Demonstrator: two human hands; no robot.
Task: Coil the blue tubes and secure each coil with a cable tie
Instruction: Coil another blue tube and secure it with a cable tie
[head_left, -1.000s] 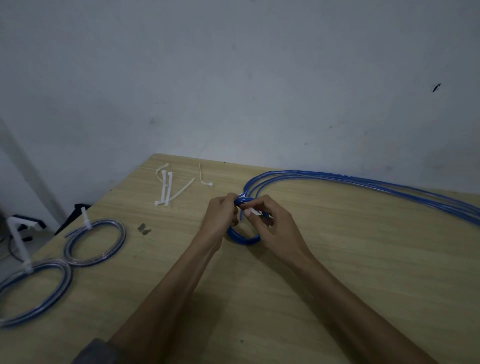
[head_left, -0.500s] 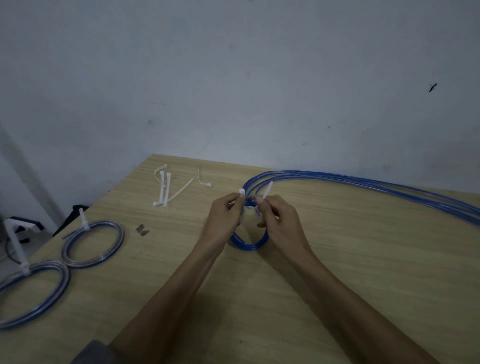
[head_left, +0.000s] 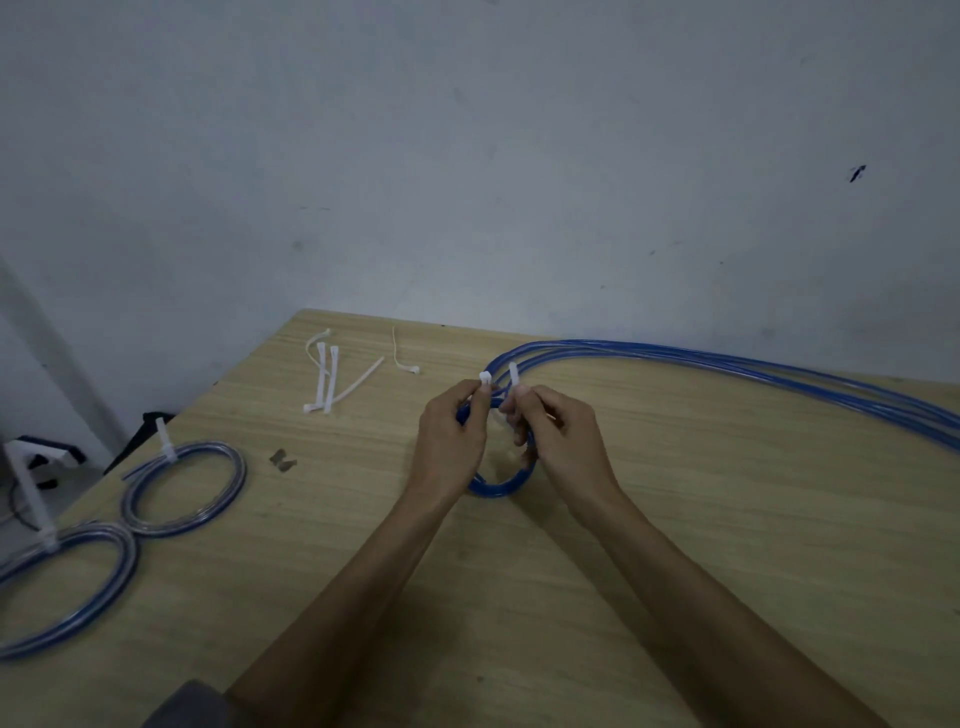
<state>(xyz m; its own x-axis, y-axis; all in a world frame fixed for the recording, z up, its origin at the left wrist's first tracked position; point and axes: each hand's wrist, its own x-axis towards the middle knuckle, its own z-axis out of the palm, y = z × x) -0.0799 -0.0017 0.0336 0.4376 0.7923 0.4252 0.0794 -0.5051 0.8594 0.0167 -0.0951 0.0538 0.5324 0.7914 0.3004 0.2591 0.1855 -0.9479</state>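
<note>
**Tie held at a small blue coil**

At frame centre the left hand pinches the head end of a white cable tie, the right hand its tail end, over a small blue coil on the wooden table; loose blue tubes run to the right edge; two tied coils lie at lower left; spare ties lie upper left of the hands.

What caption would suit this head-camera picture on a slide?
Both hands, left hand and right hand, hold a white cable tie around a small blue tube coil on a wooden table.
</note>
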